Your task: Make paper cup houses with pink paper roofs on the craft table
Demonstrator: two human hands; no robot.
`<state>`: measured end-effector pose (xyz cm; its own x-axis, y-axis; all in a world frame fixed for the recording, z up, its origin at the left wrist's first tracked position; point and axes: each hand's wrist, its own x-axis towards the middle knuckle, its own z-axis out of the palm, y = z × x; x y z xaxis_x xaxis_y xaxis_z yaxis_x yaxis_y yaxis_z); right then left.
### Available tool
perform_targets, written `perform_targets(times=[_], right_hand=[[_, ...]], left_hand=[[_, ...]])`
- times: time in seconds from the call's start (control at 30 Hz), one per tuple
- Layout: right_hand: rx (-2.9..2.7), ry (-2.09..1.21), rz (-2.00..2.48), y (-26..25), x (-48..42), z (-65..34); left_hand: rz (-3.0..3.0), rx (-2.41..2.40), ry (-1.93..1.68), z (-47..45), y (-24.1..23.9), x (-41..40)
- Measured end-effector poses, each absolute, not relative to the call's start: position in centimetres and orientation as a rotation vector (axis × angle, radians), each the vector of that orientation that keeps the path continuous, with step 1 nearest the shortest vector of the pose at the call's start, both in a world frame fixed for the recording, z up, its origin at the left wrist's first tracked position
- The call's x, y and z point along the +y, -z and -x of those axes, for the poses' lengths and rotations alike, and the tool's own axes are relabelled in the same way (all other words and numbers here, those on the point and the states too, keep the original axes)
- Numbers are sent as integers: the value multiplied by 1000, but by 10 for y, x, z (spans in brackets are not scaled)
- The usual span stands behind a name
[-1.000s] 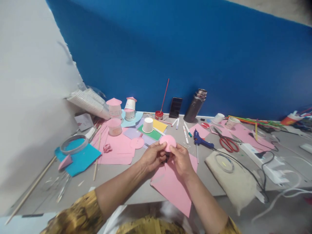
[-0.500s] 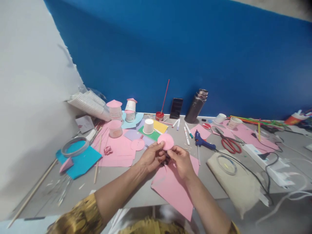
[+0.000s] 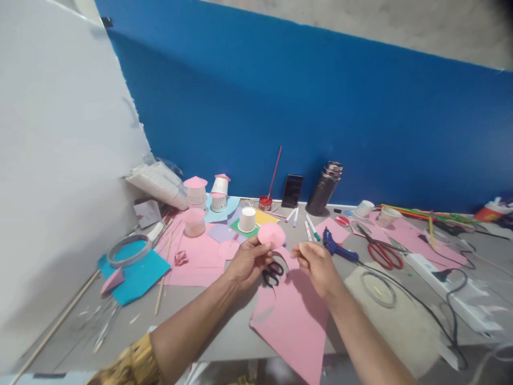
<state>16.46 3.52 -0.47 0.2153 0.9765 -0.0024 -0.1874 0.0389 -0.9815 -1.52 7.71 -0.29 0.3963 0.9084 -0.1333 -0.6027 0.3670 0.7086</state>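
Note:
My left hand (image 3: 251,263) pinches a round pink paper disc (image 3: 271,235) between thumb and fingers. To its right, my right hand (image 3: 316,266) is apart from the disc, its thumb and fingertips pressed together; what they hold, if anything, is too small to make out. Black-handled scissors (image 3: 273,274) lie beneath and between the hands, on a large cut pink paper sheet (image 3: 296,321). Another pink paper disc (image 3: 228,249) rests left of my left hand. Just beyond the hands an upside-down white paper cup (image 3: 247,220) stands on green paper.
Decorated cups with pink paper tops (image 3: 195,192) stand at the back left near stacked paper cups (image 3: 158,184). A blue glue gun (image 3: 334,247), red-handled scissors (image 3: 385,255) and a white power strip (image 3: 449,291) with cables lie rightward. A dark flask (image 3: 324,190) and phone (image 3: 292,191) stand by the wall.
My right hand has come off the pink disc and moved right, while my left hand keeps hold of it. The scissors below now show more fully. The camera view has shifted slightly.

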Motion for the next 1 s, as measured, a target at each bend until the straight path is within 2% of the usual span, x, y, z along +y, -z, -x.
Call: perform_targets(times=[0.3,0.5,0.63,0.83,0.9,1.0], right_hand=[[-1208,-1176,1132,-12,51,-152],[-1205,-1121,1130,-13,71,-151],[-1158,-1070,1133,-1,83,-140],[-1106,-1085,1174,29,91,-128],[-1155,-965,1221,33,91,-129],[-1391,-465,1287,34,88,-132]], left_hand=[[-679,582,-1034,24,-20,80],[-533,669,-1302,67,-45,119],[-510,702,-1297,75,-30,129],[-581,658,-1089,57,-1,112],[-617,603,-1008,55,1,108],[-592,556,-924,55,2,106]])
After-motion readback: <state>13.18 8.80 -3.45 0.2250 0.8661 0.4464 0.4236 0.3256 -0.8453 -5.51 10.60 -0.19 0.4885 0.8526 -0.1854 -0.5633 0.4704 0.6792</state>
